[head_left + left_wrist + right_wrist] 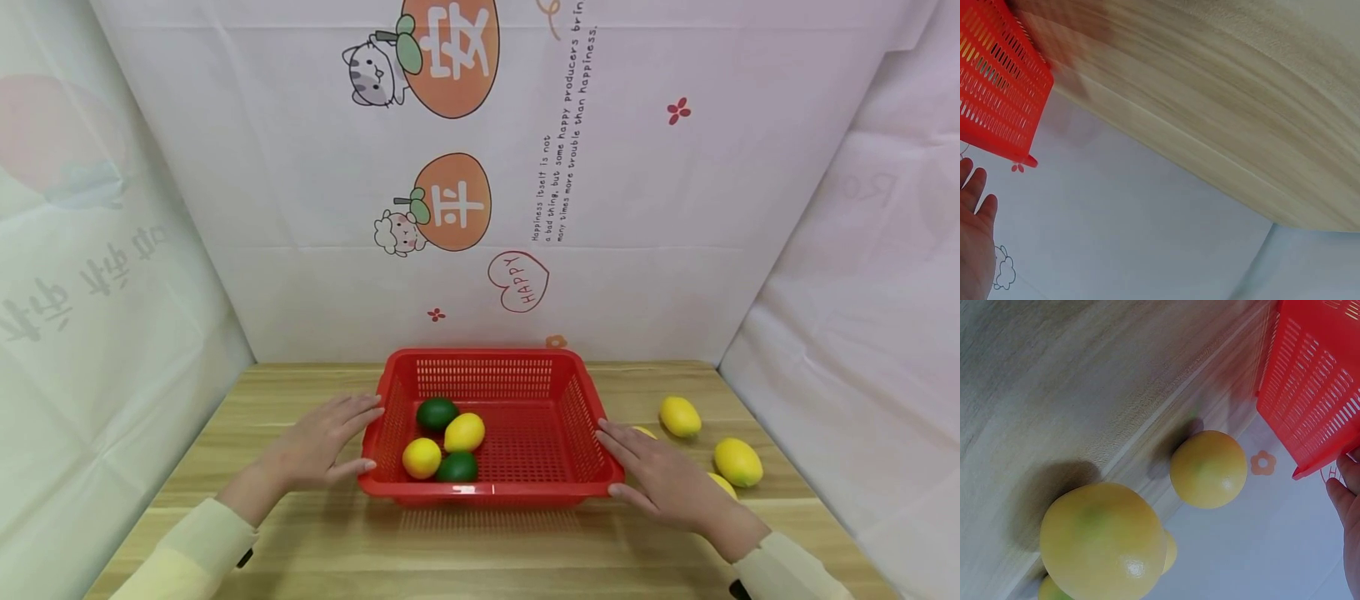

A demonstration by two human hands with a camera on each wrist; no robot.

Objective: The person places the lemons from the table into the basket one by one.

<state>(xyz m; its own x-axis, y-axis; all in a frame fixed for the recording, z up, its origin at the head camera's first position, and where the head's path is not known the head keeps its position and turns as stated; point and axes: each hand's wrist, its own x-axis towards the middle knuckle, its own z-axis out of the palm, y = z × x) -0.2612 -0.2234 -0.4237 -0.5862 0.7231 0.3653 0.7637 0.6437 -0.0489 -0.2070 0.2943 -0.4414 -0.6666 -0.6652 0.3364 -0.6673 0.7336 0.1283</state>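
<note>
A red plastic basket (525, 442) with slotted walls sits on the wooden table. Inside, on its left side, lie two yellow lemons (465, 432) and two dark green fruits (437, 414) whose exact kind I cannot tell. My left hand (322, 442) is at the basket's left rim, fingers extended and thumb near the front corner. On the opposite side, my right hand (663, 479) has straight fingers against the right rim. In the right wrist view its fingertips (1339, 495) are right by the basket edge. Neither hand curls round anything.
Several more lemons (680, 417) lie on the table to the right, some partly hidden behind my right hand. White printed cloth (315, 167) walls in the table (300, 383) at the back and both sides.
</note>
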